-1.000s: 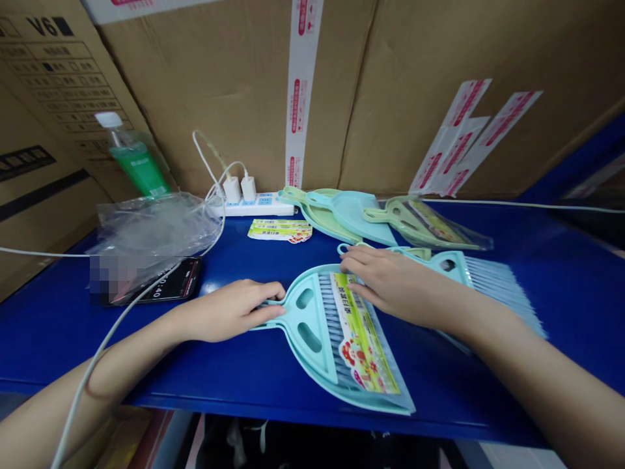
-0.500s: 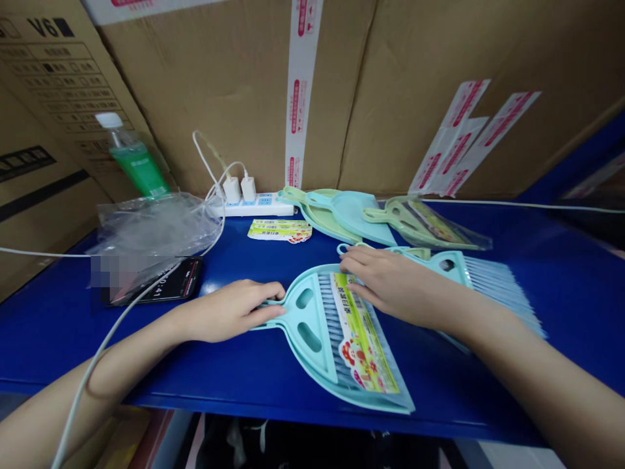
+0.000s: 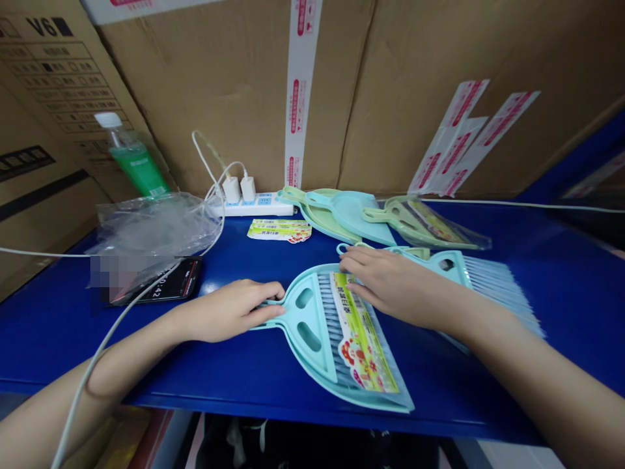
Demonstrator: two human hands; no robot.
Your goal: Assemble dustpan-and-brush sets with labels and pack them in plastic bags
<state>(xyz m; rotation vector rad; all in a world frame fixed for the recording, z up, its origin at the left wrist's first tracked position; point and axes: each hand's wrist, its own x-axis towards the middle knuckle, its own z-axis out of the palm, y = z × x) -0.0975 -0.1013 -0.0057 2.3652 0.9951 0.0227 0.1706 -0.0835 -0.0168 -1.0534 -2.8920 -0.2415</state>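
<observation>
Nothing shifts: left hand (image 3: 247, 307) stays closed on the dustpan (image 3: 355, 395), right hand (image 3: 374, 273) steadies the card (image 3: 364, 335), pinching or not I can't tell.

Behind the left part of the blue dustpan set (image 3: 312, 355), a hand could pass over the table (image 3: 234, 257) toward the label cards (image 3: 278, 229). To the set's left, the left hand (image 3: 251, 306) closes the way, and farther left a white cable (image 3: 95, 355) crosses. To its right, the right hand (image 3: 368, 273) and a blue brush (image 3: 502, 290) obstruct; its front right has room.
</observation>
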